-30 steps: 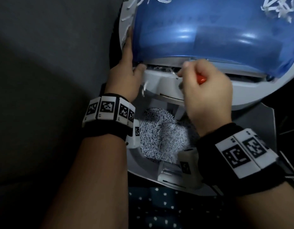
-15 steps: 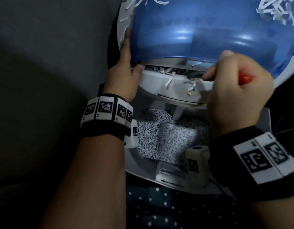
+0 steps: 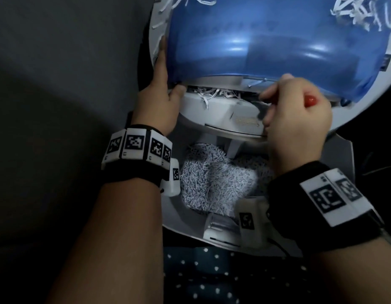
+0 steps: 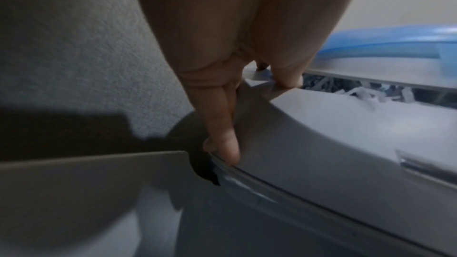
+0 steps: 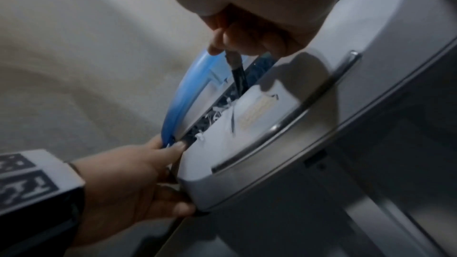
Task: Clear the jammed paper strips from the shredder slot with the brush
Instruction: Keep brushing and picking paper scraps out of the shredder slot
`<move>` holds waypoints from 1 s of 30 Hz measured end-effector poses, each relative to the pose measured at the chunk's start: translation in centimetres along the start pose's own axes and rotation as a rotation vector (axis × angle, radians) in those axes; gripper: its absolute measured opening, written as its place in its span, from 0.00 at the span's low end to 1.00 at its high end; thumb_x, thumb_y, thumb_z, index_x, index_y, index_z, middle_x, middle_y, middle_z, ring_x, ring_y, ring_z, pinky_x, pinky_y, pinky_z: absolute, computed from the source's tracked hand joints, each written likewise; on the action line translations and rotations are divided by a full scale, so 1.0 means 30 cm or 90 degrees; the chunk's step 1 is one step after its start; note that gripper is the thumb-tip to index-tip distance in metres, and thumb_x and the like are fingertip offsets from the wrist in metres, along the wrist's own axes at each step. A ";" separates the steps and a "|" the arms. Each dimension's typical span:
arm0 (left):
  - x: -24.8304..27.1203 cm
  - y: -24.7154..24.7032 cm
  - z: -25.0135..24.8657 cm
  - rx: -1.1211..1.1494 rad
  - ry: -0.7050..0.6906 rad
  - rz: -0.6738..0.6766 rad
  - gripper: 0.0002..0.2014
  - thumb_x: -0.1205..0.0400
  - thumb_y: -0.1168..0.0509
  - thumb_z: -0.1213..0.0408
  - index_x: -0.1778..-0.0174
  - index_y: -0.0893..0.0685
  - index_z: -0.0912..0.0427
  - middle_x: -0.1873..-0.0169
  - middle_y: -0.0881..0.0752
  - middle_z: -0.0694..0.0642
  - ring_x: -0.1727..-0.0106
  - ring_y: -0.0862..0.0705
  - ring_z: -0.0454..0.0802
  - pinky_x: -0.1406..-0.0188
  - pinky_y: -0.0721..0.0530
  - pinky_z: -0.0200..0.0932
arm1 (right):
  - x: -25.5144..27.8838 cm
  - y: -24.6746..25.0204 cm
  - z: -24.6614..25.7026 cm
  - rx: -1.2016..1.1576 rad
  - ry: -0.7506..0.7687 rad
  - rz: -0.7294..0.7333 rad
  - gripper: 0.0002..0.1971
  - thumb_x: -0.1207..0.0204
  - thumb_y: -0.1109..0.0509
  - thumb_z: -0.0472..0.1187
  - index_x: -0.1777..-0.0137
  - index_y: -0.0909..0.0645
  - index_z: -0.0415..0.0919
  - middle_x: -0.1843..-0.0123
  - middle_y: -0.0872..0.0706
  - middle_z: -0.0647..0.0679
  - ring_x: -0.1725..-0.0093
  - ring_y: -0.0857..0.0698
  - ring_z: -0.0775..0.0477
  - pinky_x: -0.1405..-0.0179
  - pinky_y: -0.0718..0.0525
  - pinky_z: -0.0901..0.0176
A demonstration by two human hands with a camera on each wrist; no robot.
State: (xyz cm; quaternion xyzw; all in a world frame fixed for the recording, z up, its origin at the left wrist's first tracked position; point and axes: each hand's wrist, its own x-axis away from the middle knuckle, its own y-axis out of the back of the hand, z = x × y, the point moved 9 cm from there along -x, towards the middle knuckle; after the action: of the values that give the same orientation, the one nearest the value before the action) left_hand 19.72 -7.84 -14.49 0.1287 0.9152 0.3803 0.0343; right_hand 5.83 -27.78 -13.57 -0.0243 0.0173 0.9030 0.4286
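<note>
The shredder head [image 3: 212, 113] is white-grey with a blue cover [image 3: 267, 40]. White paper strips [image 3: 214, 93] stick out of the left half of its slot, and the same strips [image 5: 217, 112] show in the right wrist view. My right hand [image 3: 295, 119] grips a brush whose red handle end [image 3: 310, 100] pokes out of the fist. The dark bristles [image 5: 238, 77] are pushed into the slot just right of its middle. My left hand [image 3: 159, 99] holds the head's left edge, thumb [image 4: 287, 77] at the slot's end and fingers [image 4: 222, 124] down its side.
Under the head, the open bin [image 3: 174, 220] holds a heap of shredded paper [image 3: 212, 181]. More loose strips [image 3: 361, 12] lie on the blue cover at the far right. A grey surface [image 3: 58, 84] fills the left. Dotted dark fabric [image 3: 212, 277] is nearest me.
My right hand swept the brush rightward along the slot, then came back slightly left. Strips that hung over the front lip half a second ago are gone. The left hand has stayed put.
</note>
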 end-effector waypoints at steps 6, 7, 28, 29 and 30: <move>0.001 0.001 -0.001 -0.002 0.003 -0.006 0.39 0.12 0.40 0.63 0.14 0.57 0.36 0.32 0.16 0.56 0.48 0.16 0.48 0.39 0.17 0.48 | 0.088 -0.136 0.016 0.053 0.041 0.179 0.14 0.17 0.35 0.49 0.63 0.14 0.50 0.77 0.19 0.48 0.72 0.18 0.53 0.64 0.16 0.51; 0.000 -0.001 0.000 0.004 0.006 -0.005 0.39 0.12 0.40 0.63 0.14 0.57 0.35 0.34 0.16 0.56 0.51 0.15 0.49 0.41 0.16 0.50 | 0.074 -0.112 0.033 0.040 0.055 0.131 0.16 0.17 0.36 0.48 0.66 0.14 0.50 0.79 0.21 0.47 0.74 0.20 0.51 0.67 0.19 0.52; -0.002 -0.004 0.007 0.007 0.018 0.003 0.39 0.13 0.40 0.62 0.14 0.57 0.35 0.38 0.15 0.54 0.51 0.14 0.51 0.41 0.15 0.54 | 0.078 -0.098 0.104 0.059 0.161 0.093 0.21 0.16 0.37 0.45 0.73 0.19 0.45 0.78 0.24 0.55 0.74 0.24 0.57 0.67 0.25 0.56; -0.003 -0.004 0.008 0.009 0.018 0.003 0.39 0.13 0.40 0.62 0.14 0.57 0.34 0.39 0.15 0.53 0.51 0.14 0.51 0.41 0.14 0.56 | 0.072 -0.077 0.120 0.043 0.179 0.061 0.21 0.16 0.37 0.44 0.73 0.20 0.46 0.78 0.24 0.56 0.74 0.25 0.59 0.65 0.26 0.58; -0.004 -0.004 0.009 0.008 0.018 0.004 0.39 0.13 0.40 0.62 0.14 0.57 0.34 0.41 0.15 0.53 0.52 0.14 0.51 0.42 0.14 0.55 | 0.073 -0.073 0.134 0.038 0.195 0.058 0.20 0.16 0.38 0.43 0.71 0.19 0.45 0.78 0.24 0.57 0.73 0.24 0.59 0.65 0.26 0.59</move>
State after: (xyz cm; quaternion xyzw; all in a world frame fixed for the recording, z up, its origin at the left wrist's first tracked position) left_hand 19.86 -7.76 -14.78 0.1260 0.9177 0.3763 0.0194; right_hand 6.03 -24.49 -9.72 -0.1485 0.1106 0.9062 0.3803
